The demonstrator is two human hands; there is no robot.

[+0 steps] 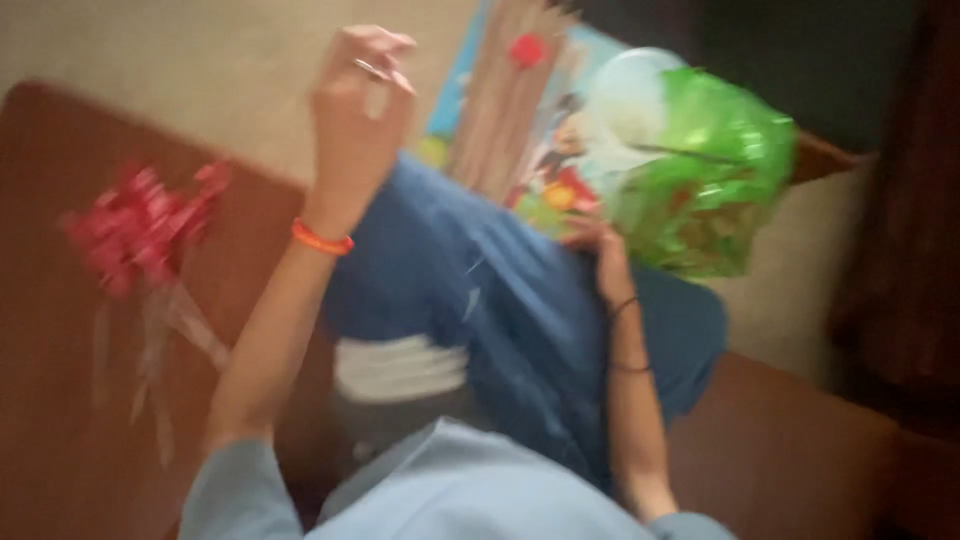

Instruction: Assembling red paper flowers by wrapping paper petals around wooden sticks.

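Green crinkly wrapping [712,180] lies on the person's lap just beyond the right hand [600,250], whose fingers touch its edge, grip unclear, while the left hand [355,110], raised well apart, pinches something small.

To your left, a red ribbon bow [140,228] with trailing clear strands lies on the reddish-brown floor [60,420]. Beyond it spreads a beige mat [200,70]. At the far right stands dark brown furniture [915,200], blurred.
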